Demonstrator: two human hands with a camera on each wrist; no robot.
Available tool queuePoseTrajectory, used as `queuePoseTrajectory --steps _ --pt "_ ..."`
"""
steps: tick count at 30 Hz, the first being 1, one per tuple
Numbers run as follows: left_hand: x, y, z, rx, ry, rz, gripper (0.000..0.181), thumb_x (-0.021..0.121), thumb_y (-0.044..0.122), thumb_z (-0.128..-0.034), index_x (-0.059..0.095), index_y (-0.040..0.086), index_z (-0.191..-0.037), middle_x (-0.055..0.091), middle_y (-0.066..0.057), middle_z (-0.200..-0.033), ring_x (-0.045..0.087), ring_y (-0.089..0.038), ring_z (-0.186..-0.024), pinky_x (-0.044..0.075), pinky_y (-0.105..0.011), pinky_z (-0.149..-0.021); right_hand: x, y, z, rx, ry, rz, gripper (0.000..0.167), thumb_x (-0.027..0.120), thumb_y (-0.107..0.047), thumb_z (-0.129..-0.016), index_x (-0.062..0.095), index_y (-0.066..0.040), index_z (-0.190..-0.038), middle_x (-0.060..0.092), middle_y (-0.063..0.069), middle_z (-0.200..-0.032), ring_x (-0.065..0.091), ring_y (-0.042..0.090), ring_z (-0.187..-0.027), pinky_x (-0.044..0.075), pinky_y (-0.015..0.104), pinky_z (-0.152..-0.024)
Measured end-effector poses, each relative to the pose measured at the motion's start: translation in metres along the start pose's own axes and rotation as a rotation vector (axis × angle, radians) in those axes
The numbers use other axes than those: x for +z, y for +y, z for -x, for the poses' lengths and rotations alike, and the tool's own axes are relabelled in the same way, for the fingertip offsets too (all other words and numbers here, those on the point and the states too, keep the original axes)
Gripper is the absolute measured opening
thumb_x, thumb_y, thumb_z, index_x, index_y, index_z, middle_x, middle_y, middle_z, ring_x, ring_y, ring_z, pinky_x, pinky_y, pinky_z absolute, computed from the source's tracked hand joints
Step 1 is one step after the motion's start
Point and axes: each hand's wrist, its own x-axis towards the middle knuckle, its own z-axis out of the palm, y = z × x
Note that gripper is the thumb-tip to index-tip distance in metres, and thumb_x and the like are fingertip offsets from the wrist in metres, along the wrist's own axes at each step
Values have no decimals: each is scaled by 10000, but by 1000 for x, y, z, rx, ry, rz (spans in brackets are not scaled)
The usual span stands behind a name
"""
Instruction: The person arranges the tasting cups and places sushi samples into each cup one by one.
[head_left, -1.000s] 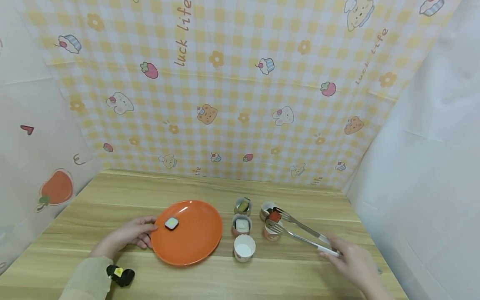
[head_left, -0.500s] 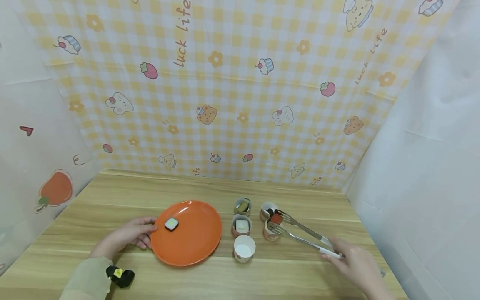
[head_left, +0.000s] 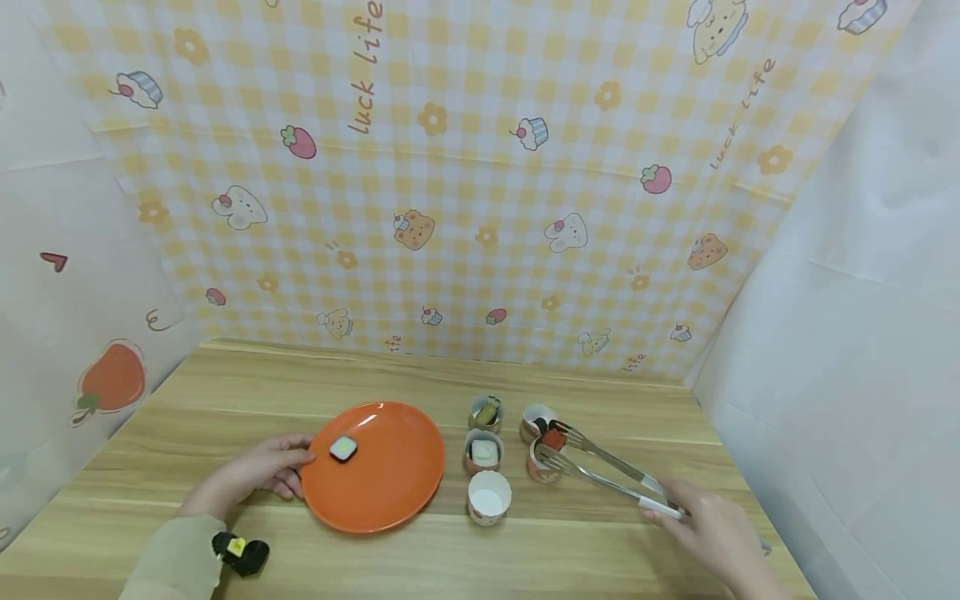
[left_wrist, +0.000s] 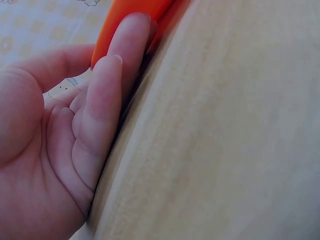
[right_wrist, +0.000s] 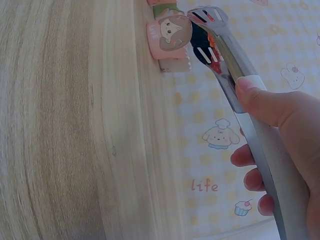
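My left hand [head_left: 266, 467] pinches the left rim of an orange plate [head_left: 382, 492], thumb over the edge and fingers beneath. A small sushi roll piece [head_left: 343, 448], white with a green centre, lies on the plate. In the right wrist view my right hand [right_wrist: 295, 120] grips a pair of metal tongs [right_wrist: 270, 170] with white handles. Between the tong tips is a red-topped sushi piece [head_left: 553, 438] with a dark side, at the mouth of a paper cup [head_left: 543, 471]. Whether it touches the cup cannot be told.
Behind that cup stands another paper cup [head_left: 537, 412] with something dark inside. To the left, a row holds a cup with a greenish piece [head_left: 487, 412], a cup with a white piece [head_left: 484, 452] and a white-lined cup [head_left: 488, 502]. A patterned cloth [head_left: 450, 183] hangs behind the table.
The tong tips and the red-topped piece have shifted slightly right and toward me, mostly in the first half second. My left hand and the plate have stayed put.
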Motion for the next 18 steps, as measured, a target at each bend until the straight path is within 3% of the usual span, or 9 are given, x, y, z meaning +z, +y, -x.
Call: queuePoseTrajectory --steps 12,18 --pt "-1 -1 0 -3 -5 -5 551 494 198 -1003 302 -163 -1372 661 -114 -784 646 -184 -648 551 -308 -583 0 -1 0 22 -28 6 473 830 -385 -712 708 -92 -1062 659 -92 -744 501 -35 -549 378 222 -425" --pt "-1 -1 0 -8 -7 -6 544 489 194 -1005 303 -160 -1373 663 -115 -782 646 -180 -647 549 -303 -582 1 -2 1 38 -31 -10 486 828 -378 -718 701 -75 -1076 632 -116 -722 427 -43 -525 355 208 -420"
